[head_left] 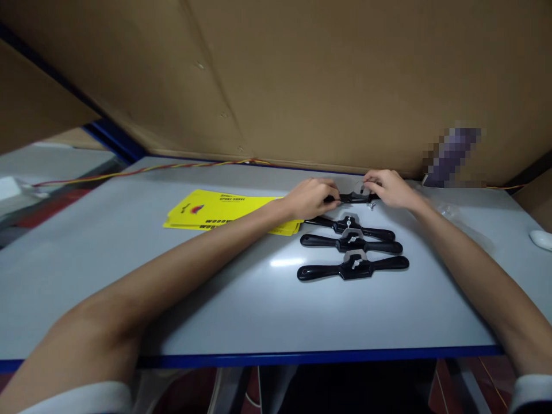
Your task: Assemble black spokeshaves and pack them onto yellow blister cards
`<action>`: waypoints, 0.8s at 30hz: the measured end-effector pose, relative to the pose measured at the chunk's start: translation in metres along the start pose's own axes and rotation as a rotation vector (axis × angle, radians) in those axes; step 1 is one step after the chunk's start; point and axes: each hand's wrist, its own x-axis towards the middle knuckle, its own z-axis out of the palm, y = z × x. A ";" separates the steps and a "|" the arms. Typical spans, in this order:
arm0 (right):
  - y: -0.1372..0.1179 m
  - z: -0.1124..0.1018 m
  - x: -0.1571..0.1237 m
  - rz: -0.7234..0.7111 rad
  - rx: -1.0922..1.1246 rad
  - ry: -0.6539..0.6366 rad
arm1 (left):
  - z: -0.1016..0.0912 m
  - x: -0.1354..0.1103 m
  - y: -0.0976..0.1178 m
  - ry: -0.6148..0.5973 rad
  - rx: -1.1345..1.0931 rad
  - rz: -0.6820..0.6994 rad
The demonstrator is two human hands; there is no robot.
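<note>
Both my hands reach to the far side of the grey table (129, 259). My left hand (311, 197) is closed round the left handle of a black spokeshave (353, 198). My right hand (388, 187) is closed on its right end and top, near a small metal screw (372, 204). Three more black spokeshaves lie in a row in front of it: the first (350, 225), the second (351, 244) and the nearest (352, 268).
A stack of yellow printed cards (215, 211) lies left of the tools. Red and yellow wires (172, 167) run along the back edge under a cardboard wall (302, 75). A white object (541, 238) sits at the right edge, with clear plastic (452, 213) nearby.
</note>
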 end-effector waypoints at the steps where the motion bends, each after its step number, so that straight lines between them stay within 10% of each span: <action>1: -0.002 0.003 -0.001 -0.023 -0.001 0.012 | 0.000 0.000 -0.002 0.011 0.000 -0.010; 11: -0.013 -0.012 -0.011 -0.030 -0.064 -0.030 | -0.005 0.005 0.007 0.239 -0.299 -0.111; 16: -0.019 -0.033 -0.019 -0.008 -0.302 -0.347 | -0.001 0.020 0.021 0.189 -0.442 -0.126; 24: -0.028 -0.022 -0.016 -0.012 -0.258 -0.396 | 0.019 0.028 0.015 0.156 -0.228 -0.208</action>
